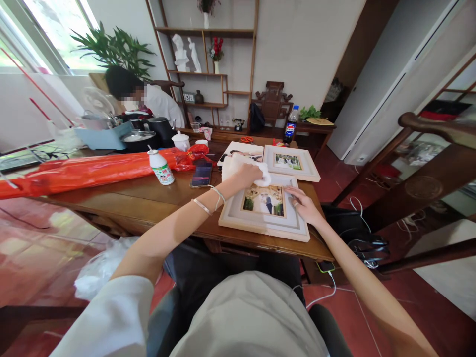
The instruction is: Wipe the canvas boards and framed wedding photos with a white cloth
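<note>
A white picture frame (pixel 260 229) with a couple's photo lies flat at the table's near edge. My left hand (pixel 248 174) is closed on a white cloth (pixel 232 167) over the far left part of this frame. Fingers stretched out, my right hand (pixel 305 206) rests on the frame's right side and holds nothing. Just behind is a second white picture frame (pixel 310 168) with an outdoor photo. Left of that lies another framed picture (pixel 238 148), partly covered by the cloth and my left hand.
On the wooden table (pixel 186 206) are a phone (pixel 201 173), a white bottle (pixel 160 167), a long red plastic-wrapped bundle (pixel 92 169), a lidded white cup (pixel 181 141) and a cola bottle (pixel 290 125). Another person (pixel 161 104) sits across at the left. A wooden chair (pixel 427 163) stands at right.
</note>
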Tool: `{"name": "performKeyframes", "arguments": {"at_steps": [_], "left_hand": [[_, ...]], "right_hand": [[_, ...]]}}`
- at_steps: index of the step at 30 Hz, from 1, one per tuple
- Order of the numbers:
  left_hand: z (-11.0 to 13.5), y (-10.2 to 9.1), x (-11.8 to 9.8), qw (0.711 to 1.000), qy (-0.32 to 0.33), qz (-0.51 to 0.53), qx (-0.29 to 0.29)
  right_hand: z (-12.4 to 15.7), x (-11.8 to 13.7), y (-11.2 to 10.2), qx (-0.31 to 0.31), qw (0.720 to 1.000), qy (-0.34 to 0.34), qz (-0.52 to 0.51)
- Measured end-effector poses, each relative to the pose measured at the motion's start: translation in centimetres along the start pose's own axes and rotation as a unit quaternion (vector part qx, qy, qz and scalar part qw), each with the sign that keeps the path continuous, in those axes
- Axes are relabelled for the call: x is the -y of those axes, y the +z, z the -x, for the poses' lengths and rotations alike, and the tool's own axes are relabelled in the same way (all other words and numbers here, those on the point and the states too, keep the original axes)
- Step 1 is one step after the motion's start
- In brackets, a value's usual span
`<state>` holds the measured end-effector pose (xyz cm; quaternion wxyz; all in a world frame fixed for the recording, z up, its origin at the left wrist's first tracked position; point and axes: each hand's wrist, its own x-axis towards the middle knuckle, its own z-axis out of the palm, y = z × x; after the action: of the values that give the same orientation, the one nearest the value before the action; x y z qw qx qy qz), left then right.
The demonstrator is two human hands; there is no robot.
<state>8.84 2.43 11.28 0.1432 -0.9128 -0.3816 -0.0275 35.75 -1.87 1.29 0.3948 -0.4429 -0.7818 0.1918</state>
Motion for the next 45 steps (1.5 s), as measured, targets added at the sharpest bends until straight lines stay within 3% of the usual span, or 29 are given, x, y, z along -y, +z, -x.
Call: {"name": "performKeyframes", "arguments": {"at_steps": [5,10,13,17,23,27,31,36,41,45], "left_hand": [[0.4,-0.4,1.6,0.998,-0.039,-0.021,-0.049],[0.7,2.4,1.7,0.999,-0.028,0.044,0.009],[1.5,3.4,1.3,0.999,-0.008,0.050,-0.004],[3.5,2.6,-0.7,0.999,0.021,0.038,0.000],[8.3,-0.5,-6.0,0.996,0.066,0.063,0.021],[10.1,-0.4,-7.4,0.993,0.044,0.108,-0.015],[8.9,1.3,-5.7,0.991,-0.007,0.116,-0.061],[5.1,2.9,-1.9,0.991,-0.019,0.074,-0.107],[2.1,3.9,0.2,0.998,0.001,0.042,-0.042],[3.0,3.6,-0.7,0.999,0.035,0.041,-0.010]], "right_hand": [[0.0,0.1,0.0,-0.003,1.000,-0.007,0.004],[0.0,0.1,0.0,-0.002,1.000,0.001,0.006],[0.0,0.0,0.0,-0.004,1.000,0.011,0.006],[0.1,-0.1,0.0,-0.005,1.000,0.017,0.001],[0.0,0.3,0.0,-0.002,1.000,0.015,0.006],[0.0,0.2,0.1,-0.006,1.000,0.020,0.010],[0.0,0.0,0.1,-0.007,1.000,0.013,-0.002],[0.1,0.0,0.1,-0.011,1.000,0.007,-0.004],[0.1,0.2,0.2,-0.016,1.000,0.017,0.003],[0.1,0.1,0.2,-0.012,1.000,0.022,-0.004]]}}
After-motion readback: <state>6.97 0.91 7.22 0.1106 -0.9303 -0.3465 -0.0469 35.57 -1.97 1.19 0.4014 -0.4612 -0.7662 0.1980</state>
